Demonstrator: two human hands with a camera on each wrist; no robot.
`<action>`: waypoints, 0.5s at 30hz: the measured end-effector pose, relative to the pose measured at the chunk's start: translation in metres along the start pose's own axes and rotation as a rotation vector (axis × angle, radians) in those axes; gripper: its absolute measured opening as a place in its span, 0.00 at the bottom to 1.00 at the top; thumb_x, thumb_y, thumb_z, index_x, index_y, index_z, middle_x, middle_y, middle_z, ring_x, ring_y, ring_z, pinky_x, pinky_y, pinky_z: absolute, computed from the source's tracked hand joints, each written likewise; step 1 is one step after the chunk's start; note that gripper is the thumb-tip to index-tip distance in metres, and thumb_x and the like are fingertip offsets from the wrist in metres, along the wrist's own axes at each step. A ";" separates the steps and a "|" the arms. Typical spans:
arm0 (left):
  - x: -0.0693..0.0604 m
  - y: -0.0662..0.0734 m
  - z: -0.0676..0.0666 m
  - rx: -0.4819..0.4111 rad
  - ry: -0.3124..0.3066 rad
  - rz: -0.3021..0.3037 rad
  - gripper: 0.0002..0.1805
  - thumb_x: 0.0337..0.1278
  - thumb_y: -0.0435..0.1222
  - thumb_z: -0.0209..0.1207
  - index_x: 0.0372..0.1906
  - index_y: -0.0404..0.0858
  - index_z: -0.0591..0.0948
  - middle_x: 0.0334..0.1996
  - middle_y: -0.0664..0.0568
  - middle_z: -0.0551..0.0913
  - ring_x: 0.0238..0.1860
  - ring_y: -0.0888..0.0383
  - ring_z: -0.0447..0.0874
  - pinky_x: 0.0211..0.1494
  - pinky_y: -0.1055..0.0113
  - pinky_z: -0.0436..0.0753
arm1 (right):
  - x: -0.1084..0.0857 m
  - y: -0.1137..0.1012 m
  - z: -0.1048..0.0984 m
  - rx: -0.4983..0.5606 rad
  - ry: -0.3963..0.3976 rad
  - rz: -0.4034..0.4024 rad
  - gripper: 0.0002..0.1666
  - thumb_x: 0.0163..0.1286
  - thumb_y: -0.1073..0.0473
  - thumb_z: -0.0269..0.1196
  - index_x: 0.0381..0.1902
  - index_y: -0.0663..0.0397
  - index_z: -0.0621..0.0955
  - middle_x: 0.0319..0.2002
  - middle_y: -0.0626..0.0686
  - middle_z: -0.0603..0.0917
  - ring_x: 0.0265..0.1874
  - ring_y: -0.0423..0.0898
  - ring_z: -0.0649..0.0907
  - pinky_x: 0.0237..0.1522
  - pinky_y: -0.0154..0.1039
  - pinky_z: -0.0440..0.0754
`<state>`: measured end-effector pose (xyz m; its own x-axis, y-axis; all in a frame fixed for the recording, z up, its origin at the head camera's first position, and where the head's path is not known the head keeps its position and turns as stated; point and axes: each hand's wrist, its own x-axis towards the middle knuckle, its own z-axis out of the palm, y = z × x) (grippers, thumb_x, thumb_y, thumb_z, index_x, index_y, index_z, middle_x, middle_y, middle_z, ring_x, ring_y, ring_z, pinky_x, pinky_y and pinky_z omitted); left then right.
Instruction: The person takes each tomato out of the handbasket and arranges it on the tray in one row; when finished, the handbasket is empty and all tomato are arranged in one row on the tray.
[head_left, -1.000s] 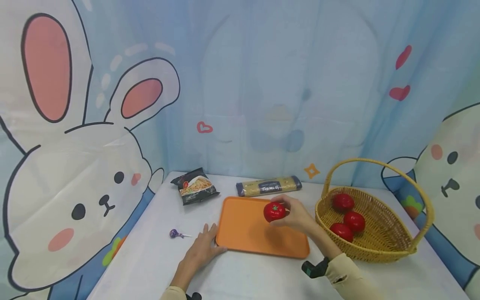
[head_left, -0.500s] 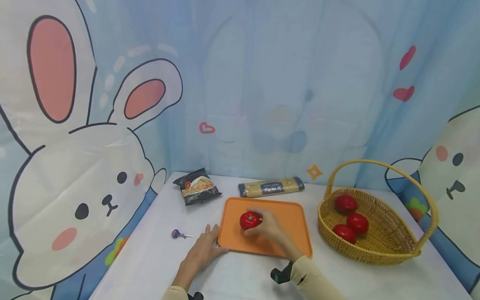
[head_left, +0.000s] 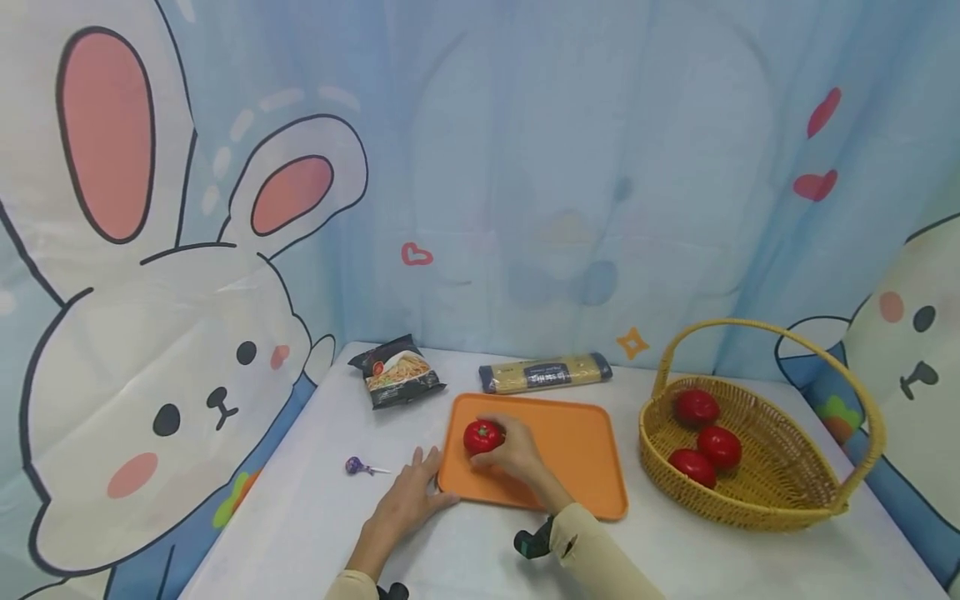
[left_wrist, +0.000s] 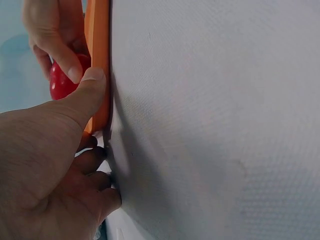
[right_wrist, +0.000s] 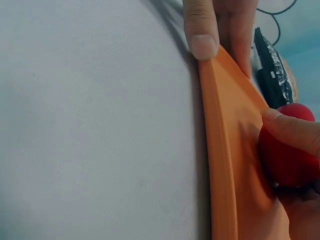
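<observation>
My right hand [head_left: 514, 451] holds a glossy red tomato [head_left: 482, 437] with a green star-shaped top, over the left part of an orange tray [head_left: 570, 450]. In the right wrist view the tomato [right_wrist: 287, 155] is low by the tray floor; whether it touches is hard to tell. At the tray's near left corner is my left hand [head_left: 408, 500], its thumb on the near wall and its fingers along the left side. The left wrist view shows that thumb [left_wrist: 92, 92] against the orange wall.
A yellow wicker basket [head_left: 787, 517] with a tall handle stands at the right, holding several red tomato-like fruits [head_left: 720, 448]. Behind the tray lies a pack of spaghetti [head_left: 546, 374]. A black noodle packet [head_left: 397, 372] is at the back left, and a purple lollipop [head_left: 356, 466] left of my left hand.
My right hand has carried the tomato leftward across the tray, from its right half to its left part, and lower. The left hand has stayed at the tray corner.
</observation>
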<state>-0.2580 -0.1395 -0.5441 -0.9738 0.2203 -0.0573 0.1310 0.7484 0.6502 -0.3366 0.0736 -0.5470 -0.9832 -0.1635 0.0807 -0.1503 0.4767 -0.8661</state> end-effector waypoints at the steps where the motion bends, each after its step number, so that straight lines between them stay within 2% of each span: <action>1: 0.000 0.000 0.000 0.000 0.000 -0.002 0.47 0.66 0.48 0.73 0.82 0.31 0.67 0.81 0.28 0.61 0.77 0.16 0.58 0.76 0.24 0.64 | 0.001 -0.001 0.001 -0.004 -0.001 -0.008 0.46 0.47 0.68 0.87 0.66 0.57 0.83 0.64 0.63 0.85 0.66 0.64 0.81 0.71 0.65 0.78; 7: 0.000 0.001 -0.001 0.000 0.003 -0.021 0.49 0.65 0.48 0.74 0.82 0.31 0.66 0.82 0.27 0.60 0.77 0.17 0.59 0.76 0.24 0.64 | 0.007 -0.007 0.011 -0.021 0.009 -0.024 0.46 0.48 0.67 0.87 0.67 0.58 0.83 0.64 0.63 0.85 0.66 0.65 0.81 0.73 0.65 0.77; 15: 0.001 -0.002 0.002 -0.006 0.007 -0.014 0.49 0.65 0.47 0.74 0.82 0.32 0.66 0.82 0.28 0.60 0.76 0.16 0.58 0.75 0.23 0.64 | 0.011 -0.011 0.021 0.007 0.002 0.007 0.45 0.53 0.66 0.85 0.70 0.57 0.81 0.68 0.63 0.82 0.69 0.65 0.79 0.72 0.64 0.78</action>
<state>-0.2586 -0.1395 -0.5467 -0.9767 0.2056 -0.0609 0.1165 0.7472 0.6543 -0.3439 0.0487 -0.5466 -0.9845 -0.1582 0.0753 -0.1424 0.4717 -0.8702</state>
